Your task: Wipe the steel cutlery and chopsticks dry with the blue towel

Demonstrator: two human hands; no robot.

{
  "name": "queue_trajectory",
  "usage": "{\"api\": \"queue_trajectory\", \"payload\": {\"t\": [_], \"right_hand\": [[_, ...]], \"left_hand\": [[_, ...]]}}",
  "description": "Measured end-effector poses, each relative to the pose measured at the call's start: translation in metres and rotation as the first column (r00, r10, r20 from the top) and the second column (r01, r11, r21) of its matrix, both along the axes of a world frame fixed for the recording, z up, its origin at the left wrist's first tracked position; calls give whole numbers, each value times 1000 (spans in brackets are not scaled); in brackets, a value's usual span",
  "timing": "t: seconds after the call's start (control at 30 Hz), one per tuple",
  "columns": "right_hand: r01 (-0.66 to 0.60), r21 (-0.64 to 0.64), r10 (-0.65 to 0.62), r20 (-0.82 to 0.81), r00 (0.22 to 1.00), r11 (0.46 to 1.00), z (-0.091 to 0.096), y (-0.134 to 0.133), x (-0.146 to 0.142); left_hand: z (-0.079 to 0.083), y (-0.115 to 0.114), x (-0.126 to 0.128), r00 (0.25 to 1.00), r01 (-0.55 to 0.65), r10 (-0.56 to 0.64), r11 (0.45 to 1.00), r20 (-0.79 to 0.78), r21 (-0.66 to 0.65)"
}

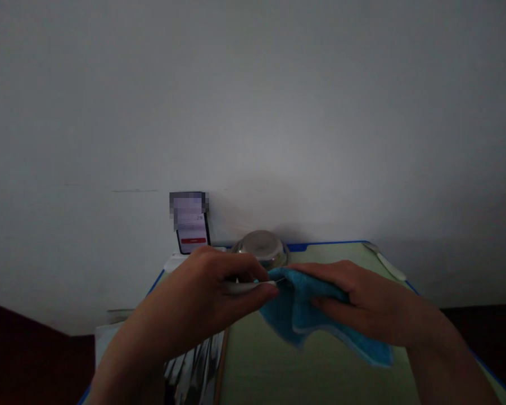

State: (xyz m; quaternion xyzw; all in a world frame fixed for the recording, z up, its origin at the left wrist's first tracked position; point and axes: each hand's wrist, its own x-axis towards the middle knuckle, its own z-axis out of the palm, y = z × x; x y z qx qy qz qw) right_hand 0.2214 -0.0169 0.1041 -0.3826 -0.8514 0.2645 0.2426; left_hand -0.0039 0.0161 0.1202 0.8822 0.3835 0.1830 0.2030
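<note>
My left hand (231, 281) is closed around the white handle of a utensil (242, 287). A thin metal neck runs from that handle into a blue cloth (320, 309), which hides the utensil's head, so its kind cannot be told. Fingers of my right hand (354, 298) are pressed on the cloth, folding it over the metal end. The cloth's loose corners hang down above the pale green table (270, 371).
Behind my hands, an upturned metal bowl (261, 247) stands by the wall. A phone (193, 228) leans upright to its left. A white-handled utensil (388, 263) lies at the back right corner. At lower left, a tray holds several metal utensils (198, 365).
</note>
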Motion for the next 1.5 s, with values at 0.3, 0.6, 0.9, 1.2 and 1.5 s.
{"api": "queue_trajectory", "payload": {"t": [0.3, 0.6, 0.9, 1.2, 1.5], "right_hand": [[196, 110, -191, -53, 980, 975, -4, 5, -23], [156, 111, -155, -15, 988, 981, -5, 3, -13], [94, 46, -88, -121, 989, 994, -3, 1, 7], [502, 78, -460, -301, 835, 861, -5, -1, -21], [661, -264, -632, -658, 409, 702, -22, 14, -31]], "left_hand": [[2, -7, 12, 998, -56, 59, 995, -36, 83], [2, -4, 13, 997, -34, 34, 999, 62, 1], [-3, 1, 4, 993, -48, 55, 997, 100, -67], [-2, -9, 13, 959, -42, 59, 997, 277, -67], [-2, -11, 14, 992, 122, -115, 976, 45, -179]]}}
